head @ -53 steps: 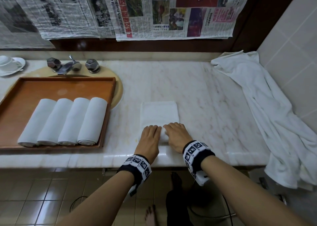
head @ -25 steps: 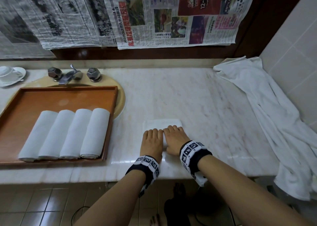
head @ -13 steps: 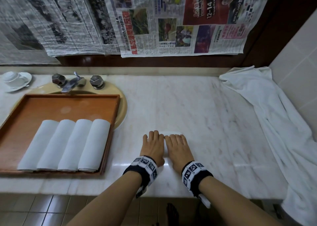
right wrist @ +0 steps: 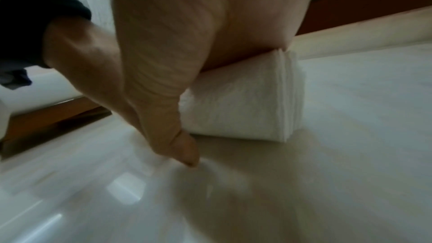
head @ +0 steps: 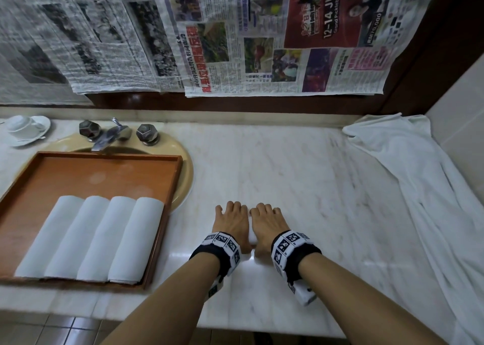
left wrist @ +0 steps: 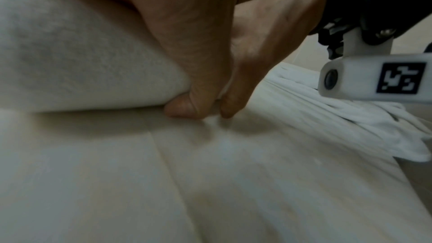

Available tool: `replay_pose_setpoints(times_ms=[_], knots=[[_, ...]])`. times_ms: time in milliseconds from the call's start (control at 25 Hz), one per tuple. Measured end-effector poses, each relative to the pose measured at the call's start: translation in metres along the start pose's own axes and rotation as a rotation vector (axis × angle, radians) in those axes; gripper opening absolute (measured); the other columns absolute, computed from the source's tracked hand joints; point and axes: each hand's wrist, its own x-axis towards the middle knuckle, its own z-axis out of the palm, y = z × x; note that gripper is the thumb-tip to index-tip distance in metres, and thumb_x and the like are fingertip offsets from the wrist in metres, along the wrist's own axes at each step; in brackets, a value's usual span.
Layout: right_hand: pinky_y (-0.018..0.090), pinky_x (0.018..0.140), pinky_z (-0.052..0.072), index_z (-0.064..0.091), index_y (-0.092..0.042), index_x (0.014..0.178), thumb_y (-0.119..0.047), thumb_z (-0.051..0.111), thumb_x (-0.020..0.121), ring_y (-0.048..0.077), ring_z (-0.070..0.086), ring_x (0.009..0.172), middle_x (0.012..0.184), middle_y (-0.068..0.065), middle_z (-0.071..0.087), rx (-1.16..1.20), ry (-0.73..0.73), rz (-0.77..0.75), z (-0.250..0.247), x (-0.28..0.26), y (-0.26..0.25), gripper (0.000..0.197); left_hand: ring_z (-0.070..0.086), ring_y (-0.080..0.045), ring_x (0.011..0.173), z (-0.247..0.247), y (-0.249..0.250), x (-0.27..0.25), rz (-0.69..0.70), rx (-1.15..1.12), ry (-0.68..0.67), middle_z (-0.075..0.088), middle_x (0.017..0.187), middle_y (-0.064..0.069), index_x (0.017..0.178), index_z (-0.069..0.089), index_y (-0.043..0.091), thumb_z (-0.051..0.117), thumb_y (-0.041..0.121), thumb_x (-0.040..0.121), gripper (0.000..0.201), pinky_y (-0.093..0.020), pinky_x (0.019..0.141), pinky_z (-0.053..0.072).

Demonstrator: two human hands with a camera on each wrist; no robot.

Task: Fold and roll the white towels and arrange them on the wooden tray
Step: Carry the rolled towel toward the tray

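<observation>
A white towel (right wrist: pixel 243 106), wound into a tight short roll, lies on the marble desk (head: pixel 301 177) with its layered edge showing at one end; from the head view only a sliver of it shows. The wooden tray (head: pixel 104 171), a shallow orange-brown rectangle with a raised rim, sits to the left, partly over the basin. Four rolled white towels (head: pixel 91 237) lie in its near half, side by side and touching, slightly slanted.

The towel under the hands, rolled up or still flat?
Rolled up: the towel is a cylinder under both palms, layered end showing, no flat part visible ahead of the fingers.
</observation>
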Motion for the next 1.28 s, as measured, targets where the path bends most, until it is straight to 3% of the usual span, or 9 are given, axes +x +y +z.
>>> replay_pose_setpoints(times_ms=[160,320,480,600,720,840,1040,1160,1280], knots=[[0.037,0.101,0.039,0.039,-0.014,0.131,-0.046,0.085,0.058,0.024,0.045,0.117,0.126,0.004,0.046,0.102,-0.133,0.002,-0.01,0.005,0.009,0.092,0.045,-0.024,0.11,0.001,-0.003,0.004,0.033,-0.004,-0.055,0.053,0.116,0.001,0.126,0.038,0.021,0.072,0.061,0.053,0.09,-0.05,0.102,0.028],[0.034,0.084,0.05,0.048,-0.018,0.123,-0.048,0.088,0.054,0.022,0.058,0.102,0.114,0.0,0.059,0.215,-0.216,0.057,-0.032,-0.004,0.006,0.085,0.048,-0.025,0.113,-0.015,-0.01,-0.01,0.079,-0.056,-0.069,0.058,0.114,-0.001,0.129,0.04,0.022,0.073,0.063,0.058,0.088,-0.05,0.105,0.027],[0.034,0.082,0.044,0.054,-0.02,0.116,-0.051,0.082,0.062,0.02,0.052,0.107,0.111,0.0,0.055,0.1,-0.057,0.012,-0.073,-0.019,-0.026,0.068,0.049,-0.022,0.111,-0.052,-0.052,-0.035,0.156,-0.055,0.105,0.052,0.115,-0.002,0.117,0.055,0.018,0.076,0.064,0.06,0.077,-0.041,0.106,0.032],[0.039,0.089,0.042,0.053,-0.023,0.118,-0.062,0.08,0.056,0.021,0.046,0.109,0.114,-0.002,0.05,0.078,0.11,-0.008,-0.112,-0.016,-0.078,0.078,0.059,-0.02,0.094,-0.087,-0.11,-0.066,0.133,-0.137,0.134,0.054,0.112,0.001,0.112,0.055,0.015,0.083,0.063,0.053,0.081,-0.035,0.083,0.05],[0.043,0.097,0.034,0.047,-0.031,0.126,-0.063,0.076,0.052,0.022,0.038,0.115,0.124,-0.003,0.04,0.161,0.359,-0.047,-0.135,-0.005,-0.144,0.086,0.063,-0.022,0.089,-0.103,-0.191,-0.101,0.02,-0.227,0.175,0.065,0.105,0.003,0.111,0.052,0.021,0.08,0.067,0.054,0.079,-0.032,0.069,0.047],[0.043,0.102,0.038,0.028,-0.03,0.145,-0.044,0.074,0.067,0.025,0.036,0.128,0.141,-0.001,0.029,0.546,0.533,-0.007,-0.129,0.014,-0.21,0.091,0.061,-0.025,0.095,-0.085,-0.283,-0.131,-0.128,-0.458,0.275,0.062,0.108,0.0,0.12,0.045,0.022,0.078,0.068,0.059,0.083,-0.035,0.074,0.049],[0.047,0.111,0.031,0.012,-0.022,0.152,-0.057,0.064,0.08,0.033,0.023,0.14,0.157,0.008,0.013,0.867,0.242,0.326,-0.065,0.037,-0.279,0.095,0.058,-0.032,0.109,-0.008,-0.398,-0.149,-0.497,-1.131,0.464,0.055,0.114,-0.007,0.132,0.04,0.01,0.085,0.042,0.068,0.084,-0.041,0.085,0.05],[0.046,0.113,0.029,-0.008,-0.027,0.153,-0.052,0.057,0.089,0.038,0.026,0.14,0.16,0.012,0.003,0.938,0.16,0.355,-0.038,0.044,-0.29,0.095,0.056,-0.028,0.105,0.026,-0.436,-0.155,-0.642,-1.182,0.311,0.058,0.124,-0.011,0.136,0.045,0.012,0.074,0.065,0.065,0.093,-0.039,0.089,0.046],[0.045,0.111,0.031,-0.015,-0.031,0.152,-0.041,0.055,0.094,0.04,0.033,0.137,0.16,0.015,0.003,0.957,0.158,0.368,-0.031,0.046,-0.289,0.092,0.057,-0.028,0.087,0.046,-0.45,-0.165,-0.768,-1.047,0.144,0.061,0.105,-0.009,0.122,0.053,0.01,0.067,0.065,0.076,0.073,-0.035,0.077,0.045]])
